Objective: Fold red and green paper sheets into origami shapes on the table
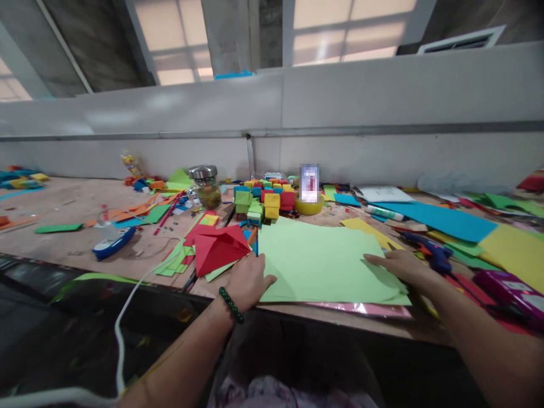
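A stack of light green paper sheets (318, 260) lies at the table's front edge, with slightly uneven corners. At its left edge rests my left hand (250, 279), thumb apart on the top sheet and other fingers along the side. My right hand (393, 266) touches the stack's right side with fingers stretched out flat. Just left of my left hand are folded red paper (221, 246) and green strips (174, 260). Beneath the stack, a shiny pink packet (365, 309) shows. A yellow sheet (361, 226) sticks out behind it.
Colourful paper cubes (263, 198) stand behind the stack, beside a phone (309, 182) on a yellow tape roll (309, 206). A lidded glass jar (204, 187) is left of them. Right are a glue gun (429, 249) and a magenta case (510, 292). A white cable (121, 340) hangs front left.
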Demonstrator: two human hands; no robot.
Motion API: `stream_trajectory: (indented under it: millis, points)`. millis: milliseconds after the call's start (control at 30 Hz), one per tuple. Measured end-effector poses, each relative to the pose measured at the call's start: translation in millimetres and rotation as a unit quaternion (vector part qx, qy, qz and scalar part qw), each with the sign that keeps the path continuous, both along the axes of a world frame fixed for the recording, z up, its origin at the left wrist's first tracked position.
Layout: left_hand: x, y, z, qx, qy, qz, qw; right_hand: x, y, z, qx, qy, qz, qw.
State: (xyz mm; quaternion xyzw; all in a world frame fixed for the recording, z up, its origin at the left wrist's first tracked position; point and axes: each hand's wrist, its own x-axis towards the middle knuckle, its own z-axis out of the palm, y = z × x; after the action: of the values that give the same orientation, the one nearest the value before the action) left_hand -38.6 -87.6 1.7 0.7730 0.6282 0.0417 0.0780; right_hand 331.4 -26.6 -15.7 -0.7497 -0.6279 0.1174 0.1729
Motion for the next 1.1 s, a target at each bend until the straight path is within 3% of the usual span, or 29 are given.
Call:
stream_trajectory:
  millis: [200,433,567,833,933,1100]
  points:
    - [-2,-1,-1.5,0.01,0.001,-0.003,1.0,-9,-5,-9.0,-0.011,0.172,-0.021,0.985]
    - [-6,-2,-4.1,0.015,-0.015,-0.025,0.999,-17,-9,16.0,-0.003,0.201,-0.037,0.979]
    - [-6,0,-4.2,0.003,-0.003,-0.024,1.0,-17,-10,21.3,-0.008,0.166,-0.056,0.984]
    - [-8,2,-8.4,-0.002,0.02,-0.046,0.999,4,-28,35.2,-0.005,-0.001,-0.124,0.992]
    - [-8,3,-8.4,-0.005,0.026,-0.04,0.999,-5,-38,41.1,0.012,-0.047,-0.113,0.992]
    - [-6,2,-3.4,-0.014,0.042,-0.05,0.998,-33,-43,30.0,-0.06,-0.042,-0.062,0.995]
